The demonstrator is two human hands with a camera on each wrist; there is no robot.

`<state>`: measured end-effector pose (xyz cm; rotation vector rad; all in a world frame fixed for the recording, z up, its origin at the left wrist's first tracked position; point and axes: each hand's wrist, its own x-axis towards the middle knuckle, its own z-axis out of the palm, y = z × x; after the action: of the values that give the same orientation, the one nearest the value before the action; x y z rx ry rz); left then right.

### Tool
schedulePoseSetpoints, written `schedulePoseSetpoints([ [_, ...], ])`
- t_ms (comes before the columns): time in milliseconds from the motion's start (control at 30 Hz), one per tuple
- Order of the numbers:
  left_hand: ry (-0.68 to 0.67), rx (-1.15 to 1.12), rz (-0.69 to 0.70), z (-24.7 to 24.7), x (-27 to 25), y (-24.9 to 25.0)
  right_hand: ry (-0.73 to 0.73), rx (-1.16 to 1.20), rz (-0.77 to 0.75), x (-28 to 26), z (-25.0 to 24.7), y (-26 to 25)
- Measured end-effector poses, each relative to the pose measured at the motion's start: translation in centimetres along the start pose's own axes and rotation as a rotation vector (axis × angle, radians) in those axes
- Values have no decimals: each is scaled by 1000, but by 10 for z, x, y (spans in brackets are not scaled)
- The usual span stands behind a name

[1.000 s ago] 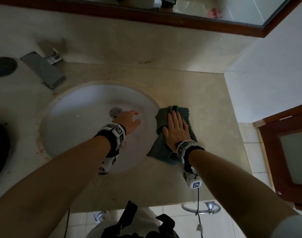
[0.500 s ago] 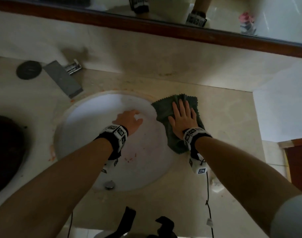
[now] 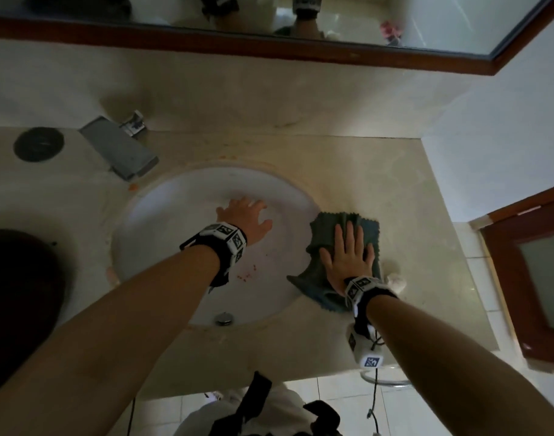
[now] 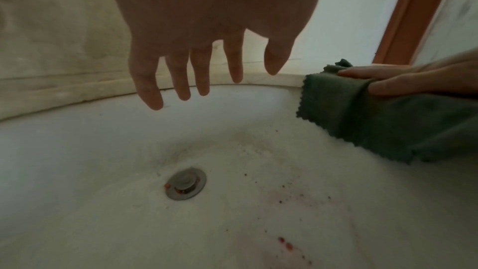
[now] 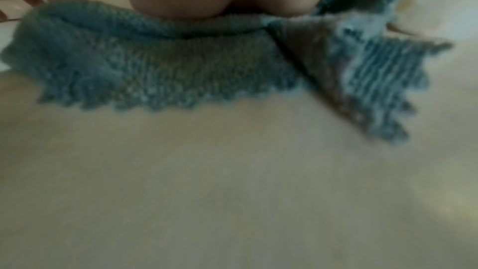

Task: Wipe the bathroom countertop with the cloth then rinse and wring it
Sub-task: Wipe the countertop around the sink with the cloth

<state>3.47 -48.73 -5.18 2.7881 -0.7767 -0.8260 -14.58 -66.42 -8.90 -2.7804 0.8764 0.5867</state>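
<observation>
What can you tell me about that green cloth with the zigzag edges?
The dark green cloth with zigzag edges looks like soft, fuzzy microfibre. It lies folded and rumpled on the beige stone countertop, right at the rim of the round white sink, and its left part hangs over the rim into the bowl. One corner is turned over at the near edge. The right hand presses flat on top of it with straight fingers. The left hand is over the sink and does not touch it.
</observation>
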Motion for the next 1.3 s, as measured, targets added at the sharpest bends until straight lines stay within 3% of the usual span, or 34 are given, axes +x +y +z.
schedulePoseSetpoints([
  [267,13,98,31,-3,-5,-9,-6,13,37,-6,2,-10],
  [633,1,-19,-75,-20,33,-31,59,-164,-235,90,-40,-23],
  [800,-59,-93,-146,-22,47,-46,69,-222,-436,140,-61,-62],
  [1067,-43,-112,-232,-21,49,-77,71,-312,-685,196,-79,-138],
  [1300,-44,-66,-289,-21,40,-89,83,-279,-703,199,-77,-139],
])
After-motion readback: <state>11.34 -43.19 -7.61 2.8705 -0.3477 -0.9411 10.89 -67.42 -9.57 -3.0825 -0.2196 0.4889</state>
